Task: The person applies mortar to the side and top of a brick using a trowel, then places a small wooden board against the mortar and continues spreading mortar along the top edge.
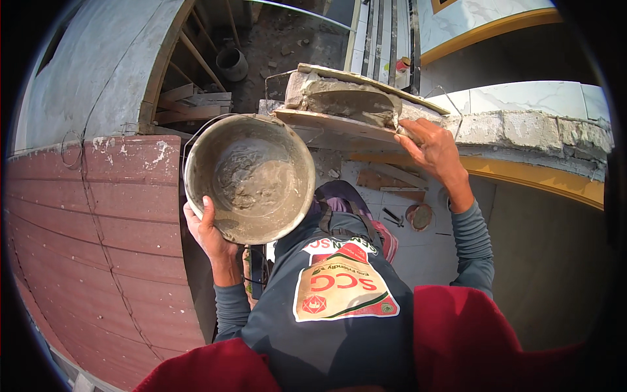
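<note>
My left hand [212, 238] grips the near left rim of a grey bucket [302, 163], thumb over the edge. The bucket tilts toward me, with wet grey mortar [251, 176] in its bottom. My right hand [431, 149] is closed round the end of what looks like a mortar-coated trowel [356, 104]; its handle is mostly hidden by my fingers. The broad blade lies over the top of a narrow wall section [299, 91], between a near board [333, 122] and a far board [366, 80].
A red-brown corrugated sheet [98, 242] fills the left side. Rough masonry [529, 130] continues to the right above a yellow-orange frame [542, 179]. Far below stands another bucket [232, 64] near loose timber [196, 104]. A round container [418, 216] sits on the pale floor.
</note>
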Tool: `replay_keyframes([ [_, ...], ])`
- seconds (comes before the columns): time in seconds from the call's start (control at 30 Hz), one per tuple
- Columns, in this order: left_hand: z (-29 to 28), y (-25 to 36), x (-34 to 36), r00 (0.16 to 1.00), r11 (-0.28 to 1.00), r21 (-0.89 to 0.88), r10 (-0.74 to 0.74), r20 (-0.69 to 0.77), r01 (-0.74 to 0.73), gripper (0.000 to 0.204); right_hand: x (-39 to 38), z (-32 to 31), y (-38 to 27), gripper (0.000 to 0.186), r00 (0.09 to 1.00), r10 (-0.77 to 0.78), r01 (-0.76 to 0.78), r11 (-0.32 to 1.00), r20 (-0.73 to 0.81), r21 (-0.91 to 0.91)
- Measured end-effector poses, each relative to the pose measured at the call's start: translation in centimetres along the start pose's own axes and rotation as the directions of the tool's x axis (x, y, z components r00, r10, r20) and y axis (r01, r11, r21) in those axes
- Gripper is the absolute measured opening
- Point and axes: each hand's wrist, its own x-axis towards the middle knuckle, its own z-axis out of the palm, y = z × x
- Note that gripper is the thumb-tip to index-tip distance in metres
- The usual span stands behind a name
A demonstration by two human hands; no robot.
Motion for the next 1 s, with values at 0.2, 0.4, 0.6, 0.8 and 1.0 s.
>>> replay_keyframes([
  [0.2, 0.3, 0.2, -0.1, 1.000, 0.998, -0.058, 0.006, -0.001, -0.006, 0.028, 0.6, -0.7, -1.5, 0.029, 0.995, -0.091, 0.090, 0.996, -0.039, -0.013],
  [0.4, 1.0, -0.1, 0.1, 0.998, 0.999, -0.016, 0.031, -0.056, -0.031, 0.030, 3.6, -2.1, -9.7, 0.030, 0.935, -0.355, 0.355, 0.935, -0.002, 0.008],
  [0.6, 1.1, -0.7, 0.0, 0.997, 0.996, 0.020, 0.082, -0.014, -0.081, 0.038, 7.9, 8.1, -15.2, 0.023, 0.852, -0.494, 0.521, 0.835, 0.173, -0.179],
  [0.8, 1.7, -1.4, -0.3, 0.982, 0.982, 0.057, 0.184, -0.041, -0.181, 0.033, 8.5, 6.4, -14.4, 0.028, 0.723, -0.366, 0.388, 0.917, 0.586, 0.094],
  [1.0, 2.5, -1.5, -0.4, 0.981, 0.982, 0.024, 0.189, -0.041, -0.188, 0.032, 7.5, 7.0, -13.7, 0.037, 0.638, -0.422, 0.203, 0.899, 0.644, 0.388],
])
